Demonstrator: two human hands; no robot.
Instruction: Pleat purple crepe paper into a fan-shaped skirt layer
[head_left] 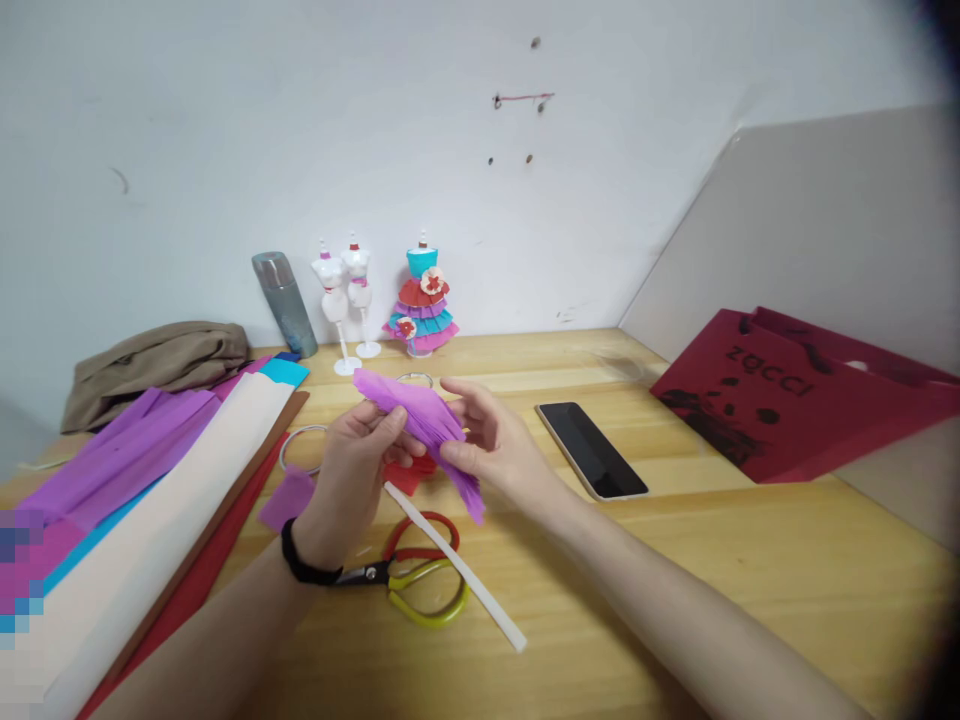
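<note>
A strip of purple crepe paper [427, 412], gathered into fine pleats, is held above the table between both hands. My left hand [367, 440], with a black band at the wrist, pinches its left part between thumb and fingers. The lower right part is gripped by my right hand [491, 435], thumb in front and fingers behind. Beneath them lie scissors [427, 580] with one red and one yellow handle, and a narrow white strip [457, 568] crosses over the handles. Some red paper [405, 475] shows partly behind the hands. A small purple piece [289, 497] lies beside my left wrist.
Sheets of coloured crepe paper [180, 470] are stacked at left, near a brown cloth [154, 365]. Along the wall stand a grey bottle [286, 305], two white mannequins [334, 300] and a dressed mannequin [422, 310]. A phone [592, 450] and a red bag [802, 400] are at right.
</note>
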